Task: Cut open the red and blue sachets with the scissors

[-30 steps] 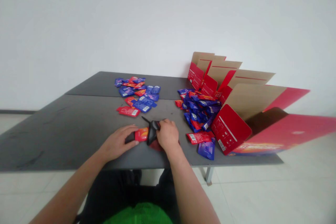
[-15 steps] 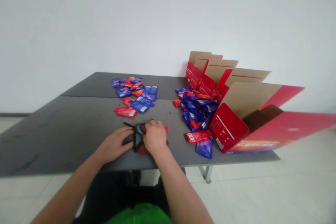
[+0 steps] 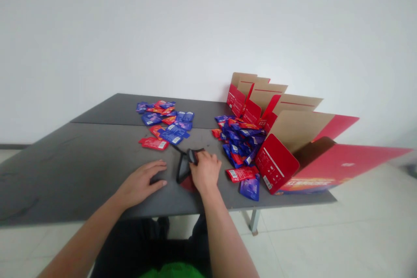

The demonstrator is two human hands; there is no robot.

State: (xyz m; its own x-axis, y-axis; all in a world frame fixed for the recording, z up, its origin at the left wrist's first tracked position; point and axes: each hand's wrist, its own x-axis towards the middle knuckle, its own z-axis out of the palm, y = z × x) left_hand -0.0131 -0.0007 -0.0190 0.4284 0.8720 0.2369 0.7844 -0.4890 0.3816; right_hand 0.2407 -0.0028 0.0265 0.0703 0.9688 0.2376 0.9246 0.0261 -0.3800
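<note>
My left hand point(image 3: 143, 183) rests on the grey table with its fingers stretched out and thumb apart, holding nothing. Just to its right, my right hand point(image 3: 206, 171) is closed over the grip of a black frame-shaped tool point(image 3: 183, 166). The tool has a thin black bar at its far left and a dark reddish part near its base; what kind it is I cannot make out. A red pouch point(image 3: 153, 143) and a blue pouch point(image 3: 172, 134) lie beyond the hands. Right of my right hand are another red pouch point(image 3: 240, 174) and a purple pouch point(image 3: 250, 187).
A mixed pile of blue and red pouches point(image 3: 239, 137) lies against several open red cardboard boxes point(image 3: 276, 163) lined up on the right. More loose pouches point(image 3: 152, 118) are spread at the back left. The table's front edge point(image 3: 137, 214) runs close to my body.
The black tool has moved right with my right hand, away from my left hand. My left hand, which was touching it, now lies on the table. The view has shifted slightly.
</note>
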